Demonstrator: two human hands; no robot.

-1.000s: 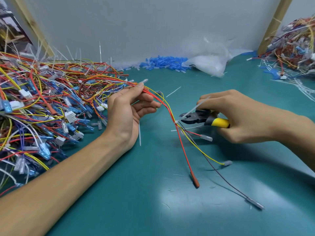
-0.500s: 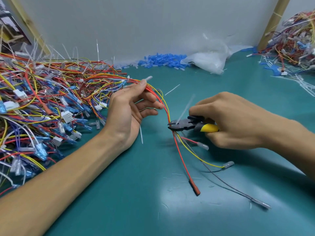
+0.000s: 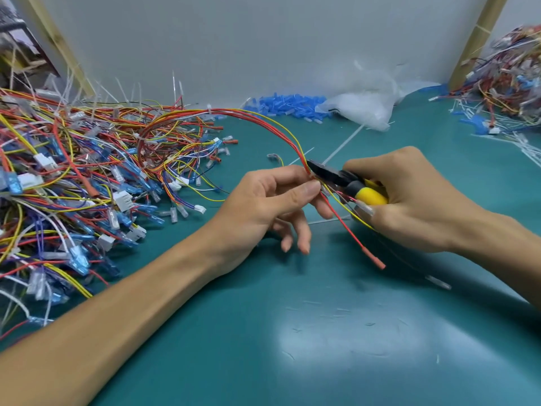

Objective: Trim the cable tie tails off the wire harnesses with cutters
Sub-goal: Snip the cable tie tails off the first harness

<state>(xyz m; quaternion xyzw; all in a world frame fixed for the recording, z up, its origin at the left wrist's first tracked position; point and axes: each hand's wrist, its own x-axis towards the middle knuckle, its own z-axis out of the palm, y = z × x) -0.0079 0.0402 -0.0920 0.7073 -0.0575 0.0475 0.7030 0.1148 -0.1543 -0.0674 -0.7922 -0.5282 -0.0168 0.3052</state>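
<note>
Cutters (image 3: 342, 180) with a black head and yellow handles sit in our right hand (image 3: 415, 200), whose fingers curl round the handles in a firm grip. Their nose points left and touches the red and yellow wires of the wire harness (image 3: 275, 124) we are working on. Just left of the cutters, our left hand (image 3: 263, 206) pinches that harness between thumb and forefinger, while its other 3 fingers hang loose below. From the pinch the harness arcs up and away, left of the cutters, toward the big harness pile (image 3: 87, 171). Below the cutters its red wire runs down to a red terminal (image 3: 374, 259) over the green counter (image 3: 292, 332). A white cable tie tail (image 3: 342, 145) slants away behind the cutters; we cannot tell whether it is attached. Farther behind the cutters lie blue sleeves (image 3: 287, 104) and a clear plastic bag (image 3: 366, 106), and far to their right a 2nd pile (image 3: 509, 77) of harnesses.
</note>
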